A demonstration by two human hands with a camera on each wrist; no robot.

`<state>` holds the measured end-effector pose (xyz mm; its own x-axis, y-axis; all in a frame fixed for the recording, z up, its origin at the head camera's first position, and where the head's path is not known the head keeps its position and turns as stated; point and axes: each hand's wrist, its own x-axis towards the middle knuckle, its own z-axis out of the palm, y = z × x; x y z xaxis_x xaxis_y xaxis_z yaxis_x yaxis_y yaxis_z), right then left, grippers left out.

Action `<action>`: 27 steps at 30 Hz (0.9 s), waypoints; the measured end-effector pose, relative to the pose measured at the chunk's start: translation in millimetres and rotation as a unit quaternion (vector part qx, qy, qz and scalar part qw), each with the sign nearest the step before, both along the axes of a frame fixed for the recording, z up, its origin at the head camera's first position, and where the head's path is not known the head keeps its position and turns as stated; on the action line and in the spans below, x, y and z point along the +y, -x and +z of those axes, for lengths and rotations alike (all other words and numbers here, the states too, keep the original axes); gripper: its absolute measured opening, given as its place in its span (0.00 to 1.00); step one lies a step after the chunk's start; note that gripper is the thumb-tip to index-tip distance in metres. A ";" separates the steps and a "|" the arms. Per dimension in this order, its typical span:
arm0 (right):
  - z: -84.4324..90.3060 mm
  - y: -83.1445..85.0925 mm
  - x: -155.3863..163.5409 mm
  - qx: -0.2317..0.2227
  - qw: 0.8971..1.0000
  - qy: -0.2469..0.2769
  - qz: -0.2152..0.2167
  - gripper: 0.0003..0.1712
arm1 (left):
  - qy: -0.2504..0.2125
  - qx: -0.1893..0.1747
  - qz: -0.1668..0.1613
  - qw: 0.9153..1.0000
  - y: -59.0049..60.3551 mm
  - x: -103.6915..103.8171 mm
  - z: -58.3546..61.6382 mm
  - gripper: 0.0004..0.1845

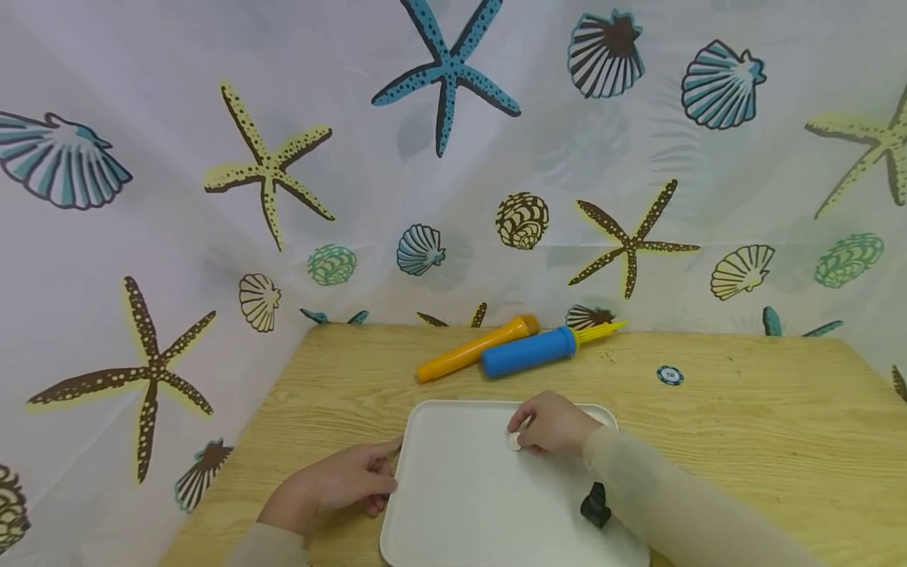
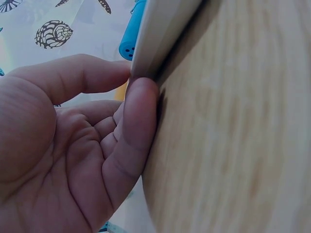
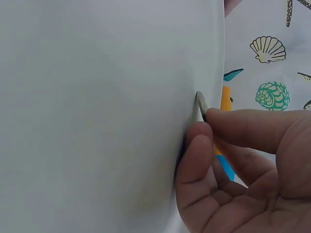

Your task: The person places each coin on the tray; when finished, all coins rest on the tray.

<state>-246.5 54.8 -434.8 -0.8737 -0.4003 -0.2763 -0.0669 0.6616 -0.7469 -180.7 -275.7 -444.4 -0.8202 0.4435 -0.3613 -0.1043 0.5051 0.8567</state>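
In the head view, a white tray [image 1: 460, 488] lies on the wooden table. My right hand [image 1: 556, 425] is over its far right part, pinching a small silvery coin [image 1: 513, 442] between thumb and fingers. The right wrist view shows the coin [image 3: 201, 103] tilted on its edge against the tray surface [image 3: 107, 116]. At the tray's left side, my left hand [image 1: 347, 478] holds the rim. In the left wrist view, the thumb and a finger [image 2: 138, 111] of that hand pinch the tray's edge [image 2: 158, 43]; the other fingers are partly hidden.
Behind the tray lie an orange stick with a rounded head [image 1: 471, 350] and a blue pump [image 1: 527, 353] with a yellow nozzle. A dark blue poker chip [image 1: 670, 375] sits at the back right. A small black object [image 1: 596, 505] is beside my right sleeve. A shell-patterned curtain [image 1: 453, 197] hangs behind.
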 end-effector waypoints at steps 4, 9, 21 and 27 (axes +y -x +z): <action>0.1 0.2 0.5 0.001 1.000 -0.014 0.005 0.07 | -0.001 0.001 -0.002 1.000 -0.8 0.7 0.5 0.41; 0.3 0.3 -0.1 0.012 1.000 -0.023 0.011 0.07 | -0.001 -0.003 0.000 1.000 0.2 0.0 0.0 0.41; 0.4 2.4 2.1 0.007 1.000 -0.012 0.019 0.06 | 0.000 -0.006 0.005 1.000 0.6 -0.9 -0.9 0.41; -1.7 12.7 24.7 -0.010 0.999 0.053 0.000 0.11 | 0.003 -0.004 0.003 1.000 0.7 -1.1 -1.4 0.42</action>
<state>-259.3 79.5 -436.6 -0.8683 -0.4287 -0.2495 -0.0514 0.5781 -0.8144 -181.4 -276.8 -445.8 -0.8202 0.4358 -0.3706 -0.1147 0.5094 0.8529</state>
